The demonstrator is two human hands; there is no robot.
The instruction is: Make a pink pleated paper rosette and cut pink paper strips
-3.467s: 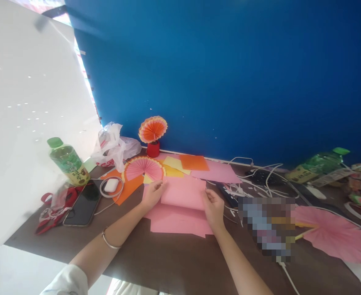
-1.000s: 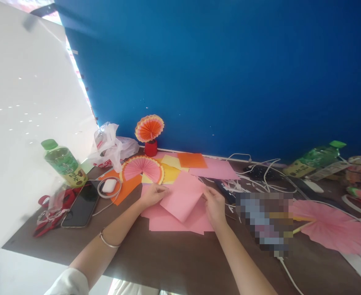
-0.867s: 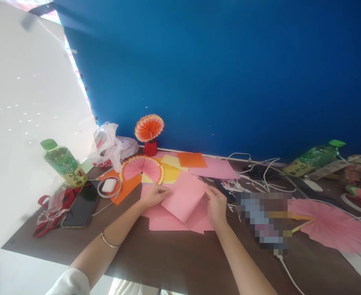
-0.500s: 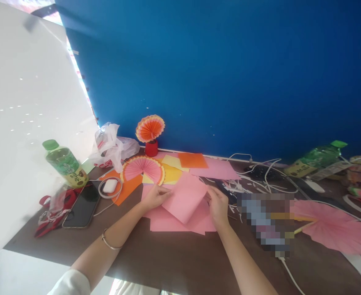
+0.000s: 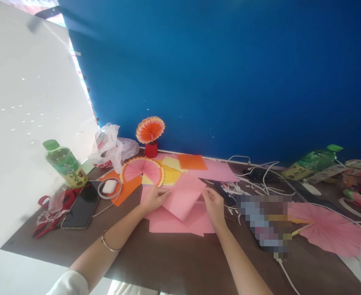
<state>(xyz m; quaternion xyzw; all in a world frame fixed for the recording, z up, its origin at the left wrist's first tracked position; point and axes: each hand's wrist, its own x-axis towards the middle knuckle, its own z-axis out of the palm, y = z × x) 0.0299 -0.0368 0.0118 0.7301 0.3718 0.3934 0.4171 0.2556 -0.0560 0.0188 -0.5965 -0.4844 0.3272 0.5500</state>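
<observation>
A pink sheet of paper [image 5: 185, 196] is held up at a slant over other pink sheets [image 5: 171, 225] lying on the dark table. My left hand [image 5: 156, 198] pinches its left edge between thumb and fingers. At the right corner, the fingertips of my right hand [image 5: 213, 205] are closed on the same sheet. Just behind the sheet lies a pleated pink paper fan [image 5: 142, 169] with a yellow and orange border. Orange paper [image 5: 128, 190] and yellow paper [image 5: 170, 175] spread beneath and beside the fan.
A paper flower [image 5: 150, 130] stands in a red pot [image 5: 151, 149] by the blue wall. Left are a green-capped bottle [image 5: 65, 164], a phone [image 5: 80, 207] and red scissors [image 5: 53, 217]. Right lie white cables [image 5: 266, 176], a pixelated device [image 5: 263, 223] and another pink fan [image 5: 331, 229].
The pink sheet has tilted slightly, and my right hand has shifted a little to the left at its corner. My left hand has stayed nearly in place.
</observation>
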